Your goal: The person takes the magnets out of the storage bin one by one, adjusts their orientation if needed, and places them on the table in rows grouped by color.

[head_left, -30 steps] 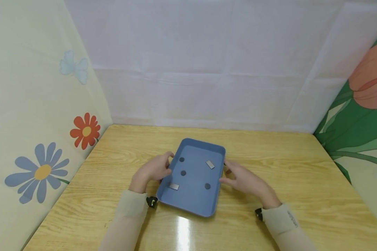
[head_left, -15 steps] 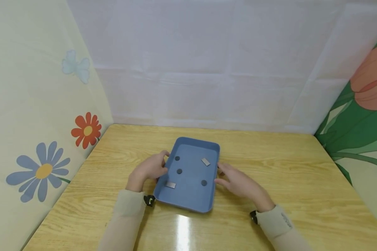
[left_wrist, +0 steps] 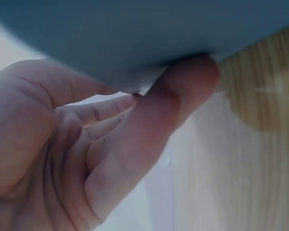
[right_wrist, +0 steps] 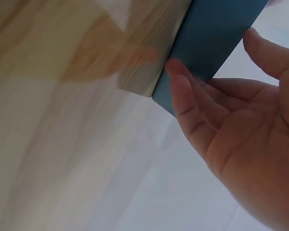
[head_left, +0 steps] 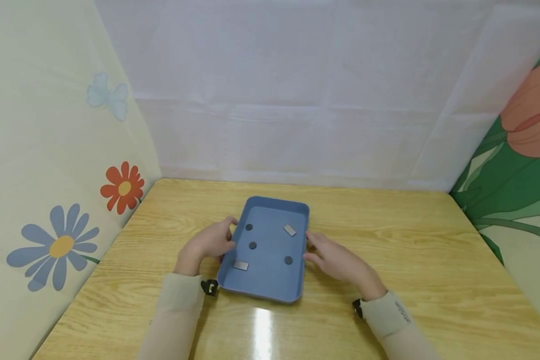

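Note:
A blue rectangular tray (head_left: 270,281) with low walls lies slightly turned at the middle of the table. Inside it are three small dark discs, one at the upper left (head_left: 249,227), one below it (head_left: 253,245) and one at the lower right (head_left: 288,260). Two flat silver rectangles, one upper right (head_left: 290,230) and one lower left (head_left: 240,265), lie there too. My left hand (head_left: 209,243) grips the tray's left side, with a finger against its lower edge in the left wrist view. My right hand (head_left: 339,257) holds the right side, thumb at the rim and fingertips against the outer wall (right_wrist: 209,41).
The tray is on a wood-grain table (head_left: 414,240). A white sheet (head_left: 297,90) hangs behind it. Flower-printed cloths stand along the left side (head_left: 36,150) and the right side (head_left: 522,190).
The tray has shifted left, turning slightly straighter, with both hands moving along with it. The discs and silver rectangles have travelled with the tray.

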{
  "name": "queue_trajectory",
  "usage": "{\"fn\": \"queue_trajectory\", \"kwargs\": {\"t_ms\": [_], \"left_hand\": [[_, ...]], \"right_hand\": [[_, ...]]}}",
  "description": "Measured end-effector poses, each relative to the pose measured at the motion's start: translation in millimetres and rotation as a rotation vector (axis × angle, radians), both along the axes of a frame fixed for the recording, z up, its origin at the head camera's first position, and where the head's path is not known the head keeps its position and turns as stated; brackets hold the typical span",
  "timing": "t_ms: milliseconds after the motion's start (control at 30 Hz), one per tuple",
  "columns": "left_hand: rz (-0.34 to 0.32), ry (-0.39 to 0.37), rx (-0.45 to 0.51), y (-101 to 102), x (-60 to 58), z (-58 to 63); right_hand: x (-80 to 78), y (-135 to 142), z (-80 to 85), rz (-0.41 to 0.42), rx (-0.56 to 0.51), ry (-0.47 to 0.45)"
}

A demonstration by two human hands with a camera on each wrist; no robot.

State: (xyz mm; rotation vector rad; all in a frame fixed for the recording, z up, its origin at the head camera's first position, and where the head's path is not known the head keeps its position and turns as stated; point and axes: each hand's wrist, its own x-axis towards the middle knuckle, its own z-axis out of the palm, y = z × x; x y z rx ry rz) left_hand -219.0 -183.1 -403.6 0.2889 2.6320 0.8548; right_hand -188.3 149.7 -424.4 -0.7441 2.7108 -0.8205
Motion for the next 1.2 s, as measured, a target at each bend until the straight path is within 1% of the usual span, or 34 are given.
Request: {"fn": "queue_trajectory", "kwargs": {"t_ms": [233, 500, 667, 800, 1000, 1100, 1200], "left_hand": [[-0.015, -0.027, 0.004, -3, 2.5, 3.8], [-0.009, -0.037, -0.014, -5, 4.6, 7.5], [-0.012, -0.058, -0.019, -4, 7.3, 11.8], [-0.038, -0.068, -0.045, -4, 10.5, 17.5], [-0.103, -0.023, -0.083, -4, 14.1, 24.1], [-0.119, 0.0, -0.079, -3, 15.3, 26.2], [-0.125, 0.005, -0.071, 0, 17.1, 28.8]], "right_hand": [[-3.0, -3, -0.6, 0.032, -0.006, 0.0], [-10.9, -5, -0.2, 0.011, -0.018, -0.056], [-13.0, -4, 0.3, 0.014, -0.019, -0.069], [-14.4, -3, -1.0, 0.016, -0.019, -0.074], [-15.0, -3, -3.6, 0.024, -0.025, -0.06], [-15.7, -2, -4.4, 0.02, -0.026, -0.069], [-16.5, -4, -3.9, 0.019, -0.029, -0.078]]}}
